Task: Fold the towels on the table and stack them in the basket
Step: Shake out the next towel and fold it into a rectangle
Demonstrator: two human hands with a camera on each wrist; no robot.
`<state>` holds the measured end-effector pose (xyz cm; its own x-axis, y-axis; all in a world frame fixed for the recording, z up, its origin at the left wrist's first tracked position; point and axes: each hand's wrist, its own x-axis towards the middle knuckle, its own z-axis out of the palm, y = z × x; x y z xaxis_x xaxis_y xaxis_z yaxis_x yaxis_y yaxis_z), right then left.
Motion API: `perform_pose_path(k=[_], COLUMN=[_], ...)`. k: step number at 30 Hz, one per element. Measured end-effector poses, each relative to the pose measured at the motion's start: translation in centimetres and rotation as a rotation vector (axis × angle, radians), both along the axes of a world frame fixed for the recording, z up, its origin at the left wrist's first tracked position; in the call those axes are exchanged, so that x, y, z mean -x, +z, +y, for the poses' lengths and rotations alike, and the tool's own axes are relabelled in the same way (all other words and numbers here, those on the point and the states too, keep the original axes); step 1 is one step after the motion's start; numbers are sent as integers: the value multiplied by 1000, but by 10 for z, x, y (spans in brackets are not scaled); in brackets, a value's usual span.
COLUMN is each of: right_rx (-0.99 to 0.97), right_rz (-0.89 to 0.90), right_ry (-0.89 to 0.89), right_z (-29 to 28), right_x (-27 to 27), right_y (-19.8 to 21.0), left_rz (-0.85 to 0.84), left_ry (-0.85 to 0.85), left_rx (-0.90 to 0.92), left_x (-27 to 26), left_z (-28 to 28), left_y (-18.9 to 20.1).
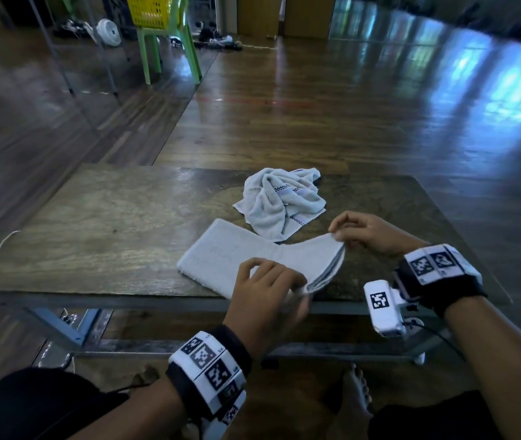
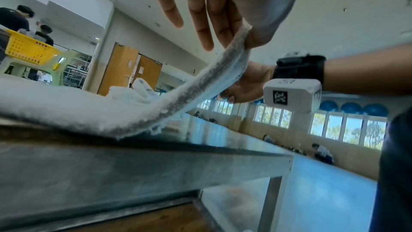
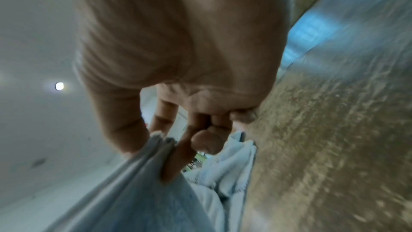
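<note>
A white towel (image 1: pixel 221 254), folded into a long strip, lies on the wooden table (image 1: pixel 110 217) near its front edge. My left hand (image 1: pixel 268 287) pinches the near corner of the strip's right end, and my right hand (image 1: pixel 357 230) pinches the far corner, so that end is lifted off the table. The left wrist view shows the towel's layered edge (image 2: pixel 200 91) curving up into my left hand (image 2: pixel 240 29). In the right wrist view my thumb and fingers (image 3: pixel 156 140) pinch the towel (image 3: pixel 144 183). A second, crumpled towel (image 1: pixel 281 201) with a checked band lies behind. The yellow basket (image 1: pixel 149 9) sits far back on a green chair.
The green plastic chair (image 1: pixel 170 49) with the basket stands across the wooden floor, well beyond the table. A white fan (image 1: pixel 108 31) and cables lie on the floor near it. The table's metal front rail (image 2: pixel 156 161) runs just below my hands. People stand beside the basket (image 2: pixel 29 50).
</note>
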<state>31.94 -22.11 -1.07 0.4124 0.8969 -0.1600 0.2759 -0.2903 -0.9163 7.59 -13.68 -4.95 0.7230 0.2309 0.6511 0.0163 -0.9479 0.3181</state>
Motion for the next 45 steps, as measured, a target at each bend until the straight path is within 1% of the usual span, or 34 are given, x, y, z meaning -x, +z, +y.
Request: perform_pose_path(k=[4, 5, 7, 10, 13, 18, 21, 23, 25, 28, 31, 33, 36, 40, 45], right_rx=[-120, -140, -147, -136, -113, -85, -43, -12, 54, 191, 258, 250, 253, 266, 316], right_rz=[186, 211, 193, 129, 44, -36, -29, -62, -138, -307, -431, -448, -481, -534, -538], right_ry=[59, 62, 95, 123, 94, 60, 31, 31, 34, 71, 85, 62, 56, 37, 30], right_z=[-25, -28, -31, -25, -7, 39, 73, 95, 117, 141, 151, 154, 158, 164, 172], right_x=[-2, -3, -2, 8, 17, 22, 31, 36, 39, 38, 42, 46, 48, 50, 53], right_y=[20, 22, 24, 28, 28, 17, 8, 2, -5, -22, -33, -36, -37, -42, -49], left_rz=[-88, -99, -110, -92, -56, 2, 32, 69, 132, 247, 356, 397, 432, 464, 477], left_ry=[38, 52, 81, 110, 135, 187, 240, 277, 315, 384, 464, 494, 520, 528, 532], left_rx=[124, 158, 207, 263, 315, 348, 385, 410, 434, 467, 502, 531, 578, 564, 568], left_x=[7, 9, 13, 20, 26, 36, 42, 43, 43, 42, 38, 35, 31, 30, 32], left_z=[5, 8, 17, 30, 42, 64, 81, 92, 103, 115, 125, 130, 135, 137, 136], left_y=[20, 23, 25, 21, 15, 6, -3, -10, -17, -24, -33, -38, -45, -47, -47])
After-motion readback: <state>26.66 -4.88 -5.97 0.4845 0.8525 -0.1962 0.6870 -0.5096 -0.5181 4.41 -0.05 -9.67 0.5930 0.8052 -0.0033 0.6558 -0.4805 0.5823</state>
